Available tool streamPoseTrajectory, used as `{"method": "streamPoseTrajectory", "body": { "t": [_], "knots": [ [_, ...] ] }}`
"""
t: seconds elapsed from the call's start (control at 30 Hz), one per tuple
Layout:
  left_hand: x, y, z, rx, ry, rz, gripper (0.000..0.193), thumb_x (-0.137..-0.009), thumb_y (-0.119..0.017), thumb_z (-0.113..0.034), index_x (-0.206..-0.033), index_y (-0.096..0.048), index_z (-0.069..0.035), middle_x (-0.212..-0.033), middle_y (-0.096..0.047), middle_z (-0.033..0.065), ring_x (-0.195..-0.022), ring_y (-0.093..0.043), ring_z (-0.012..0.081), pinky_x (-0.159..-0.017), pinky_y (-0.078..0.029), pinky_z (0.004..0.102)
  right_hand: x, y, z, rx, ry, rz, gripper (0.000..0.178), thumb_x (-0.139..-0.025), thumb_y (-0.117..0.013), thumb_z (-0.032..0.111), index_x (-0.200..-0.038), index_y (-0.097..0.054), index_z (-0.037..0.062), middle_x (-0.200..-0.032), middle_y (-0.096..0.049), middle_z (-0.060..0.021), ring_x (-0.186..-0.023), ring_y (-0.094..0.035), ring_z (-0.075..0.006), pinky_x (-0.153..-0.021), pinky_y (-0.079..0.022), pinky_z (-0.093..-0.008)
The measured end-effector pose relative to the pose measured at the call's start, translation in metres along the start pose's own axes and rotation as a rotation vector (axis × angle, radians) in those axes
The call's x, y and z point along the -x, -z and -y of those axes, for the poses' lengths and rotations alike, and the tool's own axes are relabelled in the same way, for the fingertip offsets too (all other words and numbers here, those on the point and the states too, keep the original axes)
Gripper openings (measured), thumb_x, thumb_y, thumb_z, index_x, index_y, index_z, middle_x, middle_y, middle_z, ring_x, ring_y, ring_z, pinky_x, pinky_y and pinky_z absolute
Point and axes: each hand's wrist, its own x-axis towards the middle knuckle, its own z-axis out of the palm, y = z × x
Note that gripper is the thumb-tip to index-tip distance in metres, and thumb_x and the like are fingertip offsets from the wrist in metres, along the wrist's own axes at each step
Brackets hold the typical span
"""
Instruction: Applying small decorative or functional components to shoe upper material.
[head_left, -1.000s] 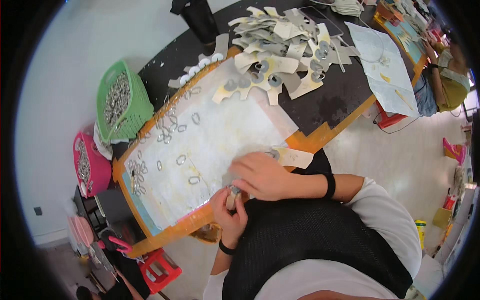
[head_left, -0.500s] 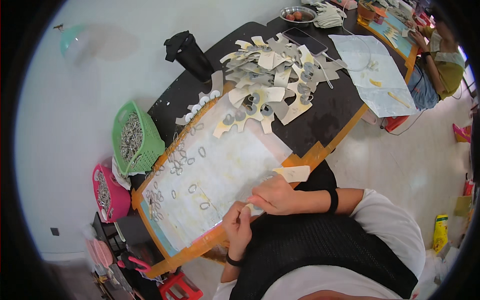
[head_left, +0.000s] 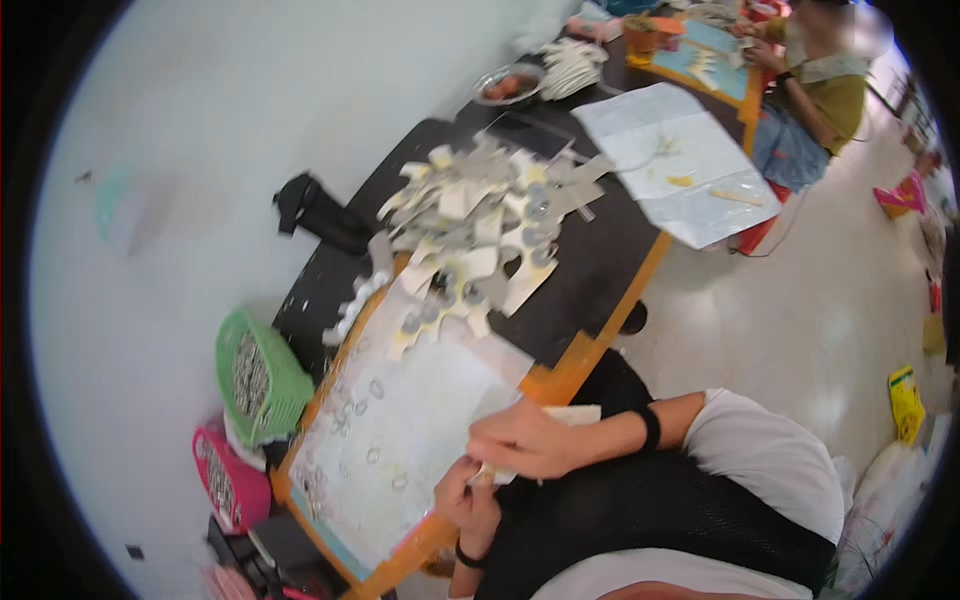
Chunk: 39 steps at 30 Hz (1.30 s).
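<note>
In front of my torso, at the near edge of the table, both hands grip a cream-coloured flat cut piece [head_left: 575, 413]. My right hand [head_left: 530, 440] is closed over its middle, and one end sticks out beyond the wrist. Lower and to the left, my left hand [head_left: 470, 500] pinches the other end between thumb and fingers. Most of the piece is hidden by the hands. Loose oval metal rings [head_left: 374, 455] lie on the white sheet [head_left: 440, 390] beside them. Farther off is a heap of similar cut pieces [head_left: 470, 200], several with grey round patches.
A green basket [head_left: 290, 405] and a pink basket [head_left: 250, 495], both filled with small metal parts, stand at the left. A black tumbler [head_left: 325, 215] is behind. Beyond are a metal bowl [head_left: 500, 88], a white sheet [head_left: 690, 180] and a co-worker [head_left: 825, 110].
The view has swung, so the table sits lower and farther left in the picture. Both hands keep hold of the cut piece, with the right hand closer over the left.
</note>
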Motion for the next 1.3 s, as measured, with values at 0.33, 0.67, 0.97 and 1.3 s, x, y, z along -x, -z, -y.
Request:
{"method": "streamPoseTrajectory", "body": {
  "t": [0.33, 0.67, 0.97, 1.3],
  "knots": [
    [-0.017, -0.011, 0.025, 0.544, 0.206, 0.027, 0.041, -0.097, -0.05, -0.043, -0.097, -0.045, -0.002, -0.065, -0.055, 0.0081, -0.064, -0.056, 0.0149, -0.065, -0.047, 0.0278, 0.011, 0.052, -0.007, -0.11, 0.041, -0.394, 0.039, -0.098, -0.048, 0.021, -0.066, -0.05, -0.0009, -0.055, -0.049, -0.0064, -0.051, -0.043, -0.0137, -0.05, -0.037, -0.0317],
    [0.011, 0.032, 0.063, 0.173, 0.329, -0.091, 0.024, -0.102, -0.043, -0.02, -0.119, -0.042, -0.004, -0.075, -0.054, 0.0034, -0.074, -0.052, 0.0121, -0.072, -0.044, 0.0266, 0.005, 0.16, 0.09, 0.354, 0.345, -0.869, 0.058, -0.087, -0.041, 0.054, -0.09, -0.06, -0.0011, -0.077, -0.049, -0.0006, -0.061, -0.038, -0.0051, -0.054, -0.025, -0.023],
    [0.019, 0.041, 0.071, 0.208, 0.186, 0.006, 0.026, -0.101, -0.045, -0.018, -0.121, -0.044, -0.002, -0.081, -0.057, 0.0062, -0.077, -0.055, 0.013, -0.076, -0.045, 0.027, -0.169, 0.162, -0.001, 0.854, 0.21, -0.54, 0.027, -0.084, -0.065, 0.035, -0.09, -0.063, 0.0084, -0.083, -0.062, -0.0079, -0.078, -0.062, -0.0235, -0.072, -0.049, -0.0335],
    [0.022, 0.042, 0.072, 0.213, 0.161, 0.018, 0.024, -0.099, -0.046, -0.015, -0.118, -0.049, -0.001, -0.081, -0.058, 0.0049, -0.077, -0.053, 0.0115, -0.072, -0.042, 0.0252, -0.22, 0.146, -0.114, 1.143, 0.106, -0.464, 0.041, -0.083, -0.066, 0.046, -0.097, -0.062, 0.0074, -0.095, -0.058, -0.0124, -0.097, -0.058, -0.0305, -0.079, -0.048, -0.0408]
  ]
}}
